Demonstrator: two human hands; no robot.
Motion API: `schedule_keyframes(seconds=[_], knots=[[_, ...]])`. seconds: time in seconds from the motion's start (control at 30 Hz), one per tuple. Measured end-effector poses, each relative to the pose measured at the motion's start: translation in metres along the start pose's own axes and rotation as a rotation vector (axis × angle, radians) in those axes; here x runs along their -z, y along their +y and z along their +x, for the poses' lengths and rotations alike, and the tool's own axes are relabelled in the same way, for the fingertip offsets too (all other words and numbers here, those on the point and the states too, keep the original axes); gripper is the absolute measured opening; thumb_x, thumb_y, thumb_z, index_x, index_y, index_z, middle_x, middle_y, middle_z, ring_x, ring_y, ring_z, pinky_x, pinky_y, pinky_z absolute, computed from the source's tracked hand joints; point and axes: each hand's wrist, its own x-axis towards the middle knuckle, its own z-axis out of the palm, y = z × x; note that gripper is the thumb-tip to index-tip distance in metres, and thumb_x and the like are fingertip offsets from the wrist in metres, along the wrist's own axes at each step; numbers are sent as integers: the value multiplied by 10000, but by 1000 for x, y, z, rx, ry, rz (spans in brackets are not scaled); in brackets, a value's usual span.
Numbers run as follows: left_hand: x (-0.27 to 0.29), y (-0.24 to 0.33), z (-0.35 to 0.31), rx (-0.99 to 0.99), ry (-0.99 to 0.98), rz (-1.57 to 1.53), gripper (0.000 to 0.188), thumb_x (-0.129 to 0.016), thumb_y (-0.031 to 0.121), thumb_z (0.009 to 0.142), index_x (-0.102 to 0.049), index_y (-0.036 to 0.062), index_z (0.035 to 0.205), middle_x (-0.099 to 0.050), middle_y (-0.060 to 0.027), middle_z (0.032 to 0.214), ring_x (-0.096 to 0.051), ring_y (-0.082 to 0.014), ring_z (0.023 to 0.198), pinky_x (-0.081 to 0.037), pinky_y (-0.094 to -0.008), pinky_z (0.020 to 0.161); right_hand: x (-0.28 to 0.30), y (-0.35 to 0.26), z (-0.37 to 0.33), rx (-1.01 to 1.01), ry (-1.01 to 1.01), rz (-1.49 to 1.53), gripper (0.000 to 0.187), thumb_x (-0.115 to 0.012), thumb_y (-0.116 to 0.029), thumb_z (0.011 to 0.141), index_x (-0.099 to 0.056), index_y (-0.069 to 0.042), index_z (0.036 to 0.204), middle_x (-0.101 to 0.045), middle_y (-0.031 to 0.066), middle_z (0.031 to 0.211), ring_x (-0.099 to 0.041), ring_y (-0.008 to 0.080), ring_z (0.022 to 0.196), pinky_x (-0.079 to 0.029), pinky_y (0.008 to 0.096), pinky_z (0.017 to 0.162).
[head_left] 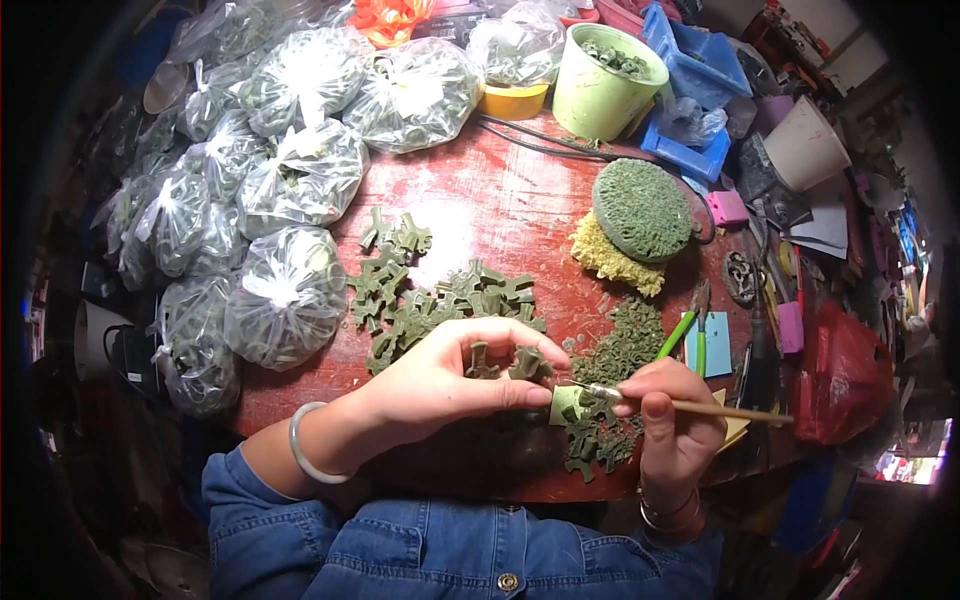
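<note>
My left hand (430, 370) is closed round a small dark green moulded piece (531, 363), held near its fingertips. Another such piece shows in the palm. My right hand (680, 415) grips a wooden-handled needle tool (735, 410) like a pen. Its thin metal tip points left, close to the held piece; whether they touch I cannot tell. Beyond my left hand lies a pile of larger green pieces (430, 305). Many smaller green pieces (640, 350) spread beyond and under my right hand, partly over a pale green paper (565, 405).
Knotted clear bags (285, 285) of green pieces crowd the left of the red table (480, 180). Toward the far right stand a light green bucket (600, 95), blue baskets (700, 70) and a round green pad (642, 210) on a yellow sponge (610, 262). Green-handled pliers (688, 325) lie right.
</note>
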Motion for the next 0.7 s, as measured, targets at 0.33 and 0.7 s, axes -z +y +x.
schedule_keyframes(seconds=[0.33,0.7], knots=[[-4,10,-4,167,8,-223,264,-714,8,848,-658,15,1106,-667,-3,919,-550,-28,765,-411,-174,651,-1,2,0,-231,88,226,237,-618,-180,969,-637,56,959,-664,113,888,-645,133,726,-527,240,673],[-3,10,-1,202,68,-250,267,-716,28,851,-650,41,1109,-624,26,855,-518,-23,705,-369,-169,593,-1,2,2,-215,84,241,215,-595,-178,983,-644,32,974,-668,103,901,-660,137,743,-534,244,681]])
